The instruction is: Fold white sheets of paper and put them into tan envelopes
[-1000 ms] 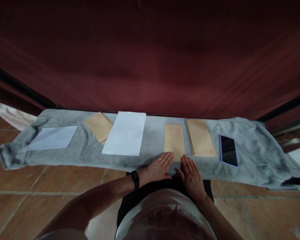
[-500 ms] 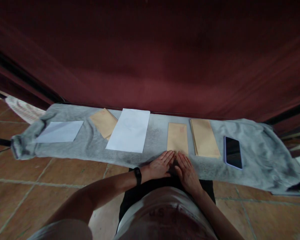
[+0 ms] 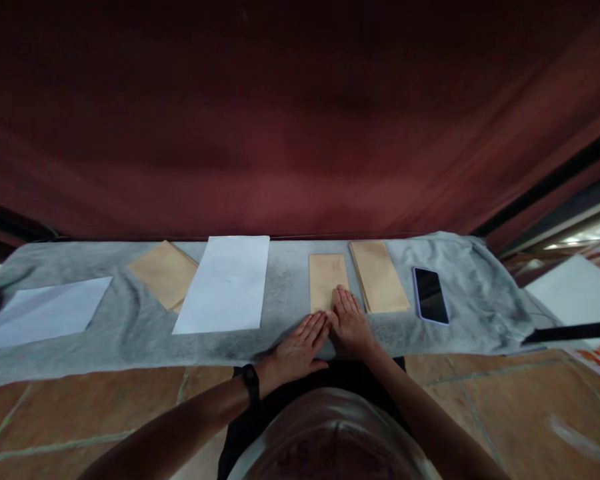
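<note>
A single brown envelope (image 3: 327, 272) lies flat on the grey cloth in front of me. My left hand (image 3: 300, 347) rests at its near edge, palm down with fingers stretched out, a dark band on the wrist. Flat on the envelope's lower right part is my right hand (image 3: 350, 323), fingers straight and close together. The hands nearly touch at the fingertips and cover the envelope's near end. Just to the right is a stack of brown envelopes (image 3: 381, 277).
A phone (image 3: 431, 295) lies right of the stack. Left of centre are white paper (image 3: 225, 283) and more brown envelopes (image 3: 163, 272), partly under it. Another white sheet (image 3: 50, 310) lies far left. Behind the grey cloth (image 3: 285, 273) rises a dark red surface (image 3: 280, 133).
My right hand has slid forward, farther up the single envelope. The left hand stays by its near edge. The camera view has shifted and tilted; the papers and phone appear undisturbed.
</note>
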Demonstrator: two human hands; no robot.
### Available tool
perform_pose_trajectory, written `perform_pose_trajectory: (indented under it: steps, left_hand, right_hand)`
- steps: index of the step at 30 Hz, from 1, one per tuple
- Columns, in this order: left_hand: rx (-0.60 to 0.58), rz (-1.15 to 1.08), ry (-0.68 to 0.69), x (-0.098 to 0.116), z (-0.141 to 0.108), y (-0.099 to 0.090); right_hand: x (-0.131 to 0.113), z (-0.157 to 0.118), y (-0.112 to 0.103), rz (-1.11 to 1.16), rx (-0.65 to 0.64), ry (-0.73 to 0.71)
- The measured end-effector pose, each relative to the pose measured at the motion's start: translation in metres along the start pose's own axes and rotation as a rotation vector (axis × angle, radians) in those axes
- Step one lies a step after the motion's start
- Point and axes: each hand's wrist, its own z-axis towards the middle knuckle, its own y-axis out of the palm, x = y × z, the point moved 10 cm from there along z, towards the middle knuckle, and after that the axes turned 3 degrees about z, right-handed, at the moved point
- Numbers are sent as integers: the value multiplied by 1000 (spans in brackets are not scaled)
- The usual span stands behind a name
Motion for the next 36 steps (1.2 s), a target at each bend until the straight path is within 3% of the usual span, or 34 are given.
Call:
perform_pose_trajectory:
  steps: [6, 11, 18, 27, 30, 36]
  left_hand:
    - [19, 0, -2, -2, 0, -2]
    - [16, -14, -2, -2, -1, -1]
    - [17, 21, -5, -2, 0, -3]
    - [13, 34, 3, -1, 1, -3]
    - [2, 25, 8, -2, 0, 2]
    - [20, 18, 2, -3, 0, 7]
  right_hand:
    - [13, 52, 8, -8, 52, 108]
    - [21, 67, 13, -18, 73, 154]
    - [19, 40, 6, -22, 183, 135]
    - [17, 22, -7, -39, 178, 209]
    - [2, 10, -10, -16, 143, 193]
    - [-50, -34, -9, 91, 20, -94]
